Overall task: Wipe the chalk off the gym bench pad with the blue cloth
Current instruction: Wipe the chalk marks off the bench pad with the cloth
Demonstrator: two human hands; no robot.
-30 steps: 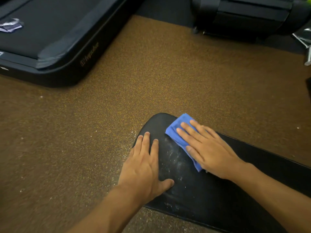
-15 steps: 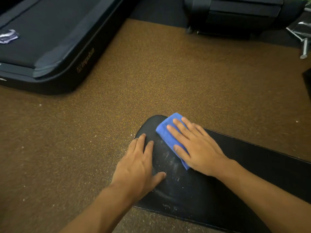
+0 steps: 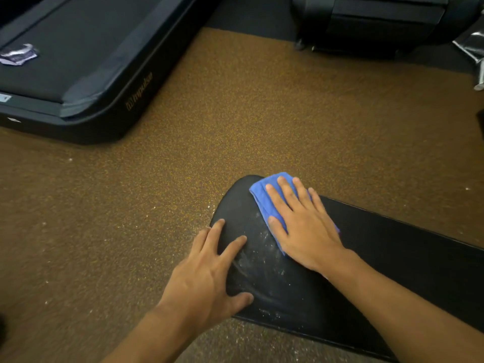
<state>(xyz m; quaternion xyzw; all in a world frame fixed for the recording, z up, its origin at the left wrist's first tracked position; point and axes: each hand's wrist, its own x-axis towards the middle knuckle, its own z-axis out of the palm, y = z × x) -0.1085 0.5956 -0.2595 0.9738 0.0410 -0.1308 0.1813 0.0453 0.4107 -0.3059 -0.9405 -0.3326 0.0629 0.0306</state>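
The black gym bench pad (image 3: 392, 258) runs from the centre to the lower right, its rounded end pointing up-left. White chalk smears (image 3: 262, 247) lie on the pad between my hands. My right hand (image 3: 301, 224) presses flat on the folded blue cloth (image 3: 264, 197) near the rounded end; most of the cloth is hidden under the palm. My left hand (image 3: 209, 273) rests flat on the pad's near-left edge, fingers spread, holding nothing.
Brown speckled rubber floor (image 3: 157, 205) surrounds the pad, with chalk dust scattered beside it. A black treadmill deck (image 3: 78, 74) lies at upper left. Dark equipment (image 3: 379, 22) stands at the top right, with a shiny metal part (image 3: 474, 48) at the right edge.
My right hand has slid the blue cloth toward the rounded far end of the pad. The left hand stays on the pad's edge with its fingers spread wider.
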